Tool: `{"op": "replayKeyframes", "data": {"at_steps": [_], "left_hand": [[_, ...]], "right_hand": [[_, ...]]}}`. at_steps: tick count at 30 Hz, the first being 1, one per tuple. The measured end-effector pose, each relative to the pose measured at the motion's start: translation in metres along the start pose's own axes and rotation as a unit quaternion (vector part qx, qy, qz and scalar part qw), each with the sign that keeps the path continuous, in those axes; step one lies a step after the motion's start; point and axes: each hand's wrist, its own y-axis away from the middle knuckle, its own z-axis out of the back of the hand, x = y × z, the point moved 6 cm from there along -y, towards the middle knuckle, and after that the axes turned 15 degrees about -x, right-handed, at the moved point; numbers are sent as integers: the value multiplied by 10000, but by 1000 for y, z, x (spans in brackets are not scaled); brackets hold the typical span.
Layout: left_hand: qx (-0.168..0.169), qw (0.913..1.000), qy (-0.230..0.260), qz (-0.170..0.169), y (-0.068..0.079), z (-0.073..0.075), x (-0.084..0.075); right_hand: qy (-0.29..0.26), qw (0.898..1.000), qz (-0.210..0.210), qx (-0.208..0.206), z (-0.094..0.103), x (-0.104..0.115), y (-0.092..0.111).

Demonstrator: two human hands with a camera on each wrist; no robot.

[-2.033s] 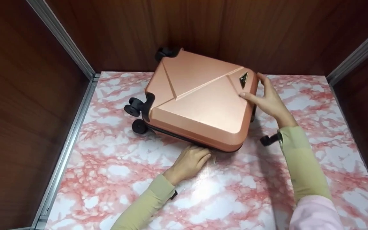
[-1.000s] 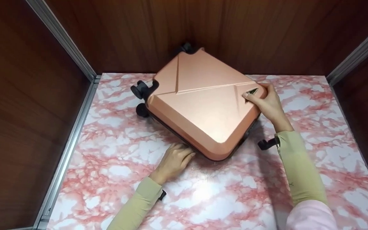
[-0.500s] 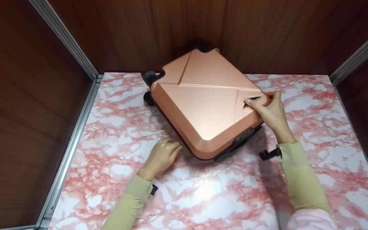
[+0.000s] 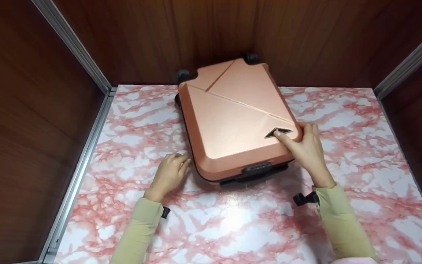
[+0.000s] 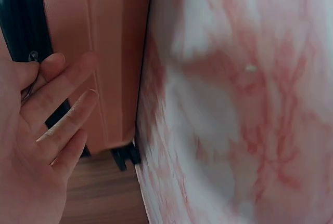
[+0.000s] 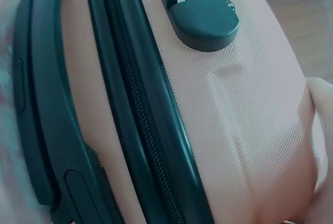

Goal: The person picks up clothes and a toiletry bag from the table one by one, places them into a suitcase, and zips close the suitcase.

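Note:
A rose-gold hard-shell suitcase (image 4: 233, 110) lies on its broad side, its wheel end towards the back wall and its black carry handle (image 4: 254, 175) facing me. My right hand (image 4: 310, 150) grips its right near corner, thumb on the dark badge and fingers round the edge. Beside the left long side, my left hand (image 4: 169, 172) pinches a small metal zipper pull (image 5: 34, 55) between thumb and forefinger, the other fingers loosely bent. In the right wrist view, the zipper (image 6: 140, 104) runs between black rims near a combination lock (image 6: 200, 13).
The suitcase rests on a pink-and-white marbled surface (image 4: 130, 227). A dark wooden wall (image 4: 141, 44) rises close behind its wheels, with wood panels (image 4: 20, 128) and metal frame strips along the sides.
The suitcase has turned clockwise, its wheels swinging from left to back and its handle side towards me. My right hand came nearer with the corner; my left hand moved left along the side.

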Motion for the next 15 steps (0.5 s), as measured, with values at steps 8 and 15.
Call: {"op": "replayKeyframes", "data": {"at_steps": [8,15], "left_hand": [[45,9998,-78,201,-22,2,13],[140,9992,-99,370,-40,-2,25]], "right_hand": [[-350,9983,-362,-282,-6,2,18],[-551,9968,-475,-328,-9,1,24]]}}
